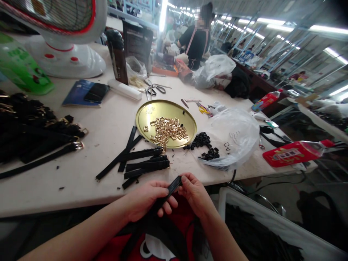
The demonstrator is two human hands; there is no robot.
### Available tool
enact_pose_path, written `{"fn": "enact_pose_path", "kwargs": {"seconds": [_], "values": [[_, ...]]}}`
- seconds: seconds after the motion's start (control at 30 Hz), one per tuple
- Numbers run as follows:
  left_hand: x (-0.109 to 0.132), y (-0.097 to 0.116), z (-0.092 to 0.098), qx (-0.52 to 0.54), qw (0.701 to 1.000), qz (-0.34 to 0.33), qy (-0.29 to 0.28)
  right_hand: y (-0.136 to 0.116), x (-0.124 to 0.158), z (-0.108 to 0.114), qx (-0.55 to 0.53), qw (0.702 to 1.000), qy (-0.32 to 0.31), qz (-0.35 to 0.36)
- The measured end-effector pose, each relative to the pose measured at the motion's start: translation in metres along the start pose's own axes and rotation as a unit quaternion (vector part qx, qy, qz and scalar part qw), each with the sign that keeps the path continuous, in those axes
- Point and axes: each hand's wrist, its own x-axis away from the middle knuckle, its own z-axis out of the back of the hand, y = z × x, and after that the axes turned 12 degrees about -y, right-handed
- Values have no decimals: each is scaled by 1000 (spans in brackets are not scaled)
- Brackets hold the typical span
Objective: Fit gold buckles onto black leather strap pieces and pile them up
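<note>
A black strap (173,185) runs between my two hands at the front edge of the table, its tail hanging down toward my lap. My left hand (152,199) is closed around the strap, thumb on top. The fingers of my right hand (193,190) pinch its upper end. Just beyond, several black straps (146,165) lie in a loose stack, some with gold buckles at their right ends. Behind them is a round gold tray (144,112) with a heap of gold buckles (170,128). Small black loops (202,140) are piled to its right.
Many buckled straps (35,130) are heaped at left, near a fan (65,54) and green bottle (24,69). Scissors (156,88) lie behind the tray. A plastic bag (233,134) and red bottle (296,153) lie right; below is a white bin (261,214). A person (197,43) stands beyond.
</note>
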Motion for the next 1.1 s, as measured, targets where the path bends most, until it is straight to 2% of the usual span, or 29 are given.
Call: {"fn": "enact_pose_path", "kwargs": {"seconds": [0.07,0.17,0.27,0.37,0.5,0.67,0.73,0.8,0.83,0.87,0.9,0.93,0.97,1.03,1.1], "values": [[0,-1,2,-92,996,-2,20,2,1,1,48,999,7,12],[1,-3,4,-279,958,-5,63,1,5,-2,177,983,19,54],[2,-3,4,-359,930,-4,74,-1,9,-9,254,965,-4,60],[5,-4,6,-366,927,-18,78,-3,7,-15,224,973,-23,47],[11,-6,14,-342,936,-20,76,-3,0,-21,153,985,-14,73],[9,0,25,-338,917,-125,173,4,-12,-32,123,988,-63,63],[5,4,30,-318,920,-142,180,-1,-24,-30,134,984,-99,63],[0,8,36,-283,930,-143,185,-16,-42,-21,208,968,-117,82],[-2,11,39,-256,938,-141,188,-27,-54,-14,278,950,-103,102],[-4,13,41,-224,946,-136,191,-39,-68,-7,371,918,-62,128],[-5,15,42,-192,953,-130,193,-51,-82,0,488,859,5,153],[-6,17,43,-164,959,-123,193,-63,-97,6,619,766,65,160],[-6,19,42,-143,964,-114,194,-72,-112,10,732,660,98,140],[-3,24,39,-121,967,-97,200,-85,-140,14,789,591,116,122],[2,28,34,-113,968,-93,204,-90,-162,14,807,569,115,106]]}}
